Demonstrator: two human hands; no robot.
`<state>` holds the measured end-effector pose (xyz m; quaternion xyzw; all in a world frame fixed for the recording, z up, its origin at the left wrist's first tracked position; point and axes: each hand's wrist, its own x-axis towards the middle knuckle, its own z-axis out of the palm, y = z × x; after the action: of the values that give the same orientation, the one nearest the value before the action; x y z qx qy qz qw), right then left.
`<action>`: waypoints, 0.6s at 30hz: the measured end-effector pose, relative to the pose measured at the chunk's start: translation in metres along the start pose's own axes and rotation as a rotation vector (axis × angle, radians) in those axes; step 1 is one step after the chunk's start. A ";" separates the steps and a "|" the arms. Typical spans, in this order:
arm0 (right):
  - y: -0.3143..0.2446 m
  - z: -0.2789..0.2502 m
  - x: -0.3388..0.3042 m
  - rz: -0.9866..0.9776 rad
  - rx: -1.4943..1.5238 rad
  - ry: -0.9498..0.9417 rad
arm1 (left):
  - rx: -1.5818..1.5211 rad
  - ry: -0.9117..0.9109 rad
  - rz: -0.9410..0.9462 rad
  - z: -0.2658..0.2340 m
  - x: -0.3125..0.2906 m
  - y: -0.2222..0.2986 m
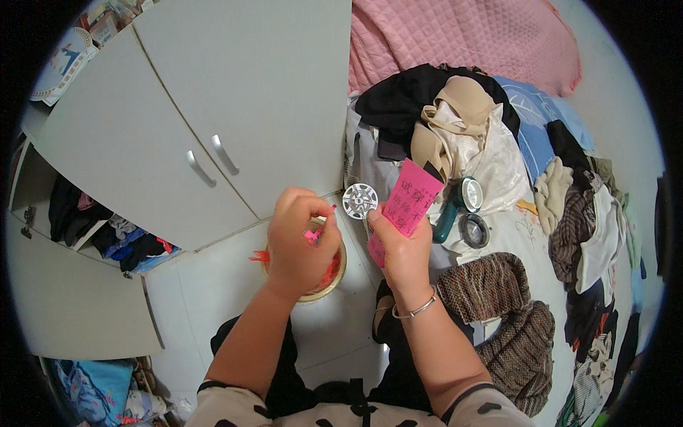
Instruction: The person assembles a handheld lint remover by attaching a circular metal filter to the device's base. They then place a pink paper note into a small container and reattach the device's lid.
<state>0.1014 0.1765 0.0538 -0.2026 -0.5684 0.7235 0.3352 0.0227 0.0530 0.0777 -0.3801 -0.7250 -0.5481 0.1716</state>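
My right hand point(407, 249) grips a bright pink card point(413, 198) with handwriting on it. A round silver slotted disc point(360, 201) sticks out by the thumb of that hand, apparently held with the card. Another bit of pink shows below the thumb. Over a round bin my left hand point(302, 238) is closed in a pinch, with a small pink scrap point(334, 208) at its fingertips. More pink point(311, 236) shows by its curled fingers; whether it is held, I cannot tell. The bin point(333, 285) has a gold rim and a red liner, partly hidden by the left hand.
On the bed at right lie a dark green handheld device point(447, 217) with a round head, a dark ring point(474, 231), a brown knitted garment point(484, 286) and heaped clothes point(455, 128). A white wardrobe point(263, 78) stands ahead, with an open door point(85, 306) at left.
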 end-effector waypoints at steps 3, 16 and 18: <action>-0.002 -0.001 0.002 0.116 0.149 -0.002 | -0.047 -0.091 -0.089 -0.011 0.003 -0.014; 0.009 -0.009 0.010 0.420 0.423 -0.083 | 0.276 -0.346 -0.108 -0.031 -0.007 -0.044; 0.011 -0.010 0.010 0.457 0.438 -0.090 | 0.231 -0.295 -0.118 -0.029 -0.007 -0.043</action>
<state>0.0986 0.1892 0.0416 -0.2159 -0.3532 0.8934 0.1744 -0.0091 0.0185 0.0546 -0.3906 -0.8215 -0.4088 0.0735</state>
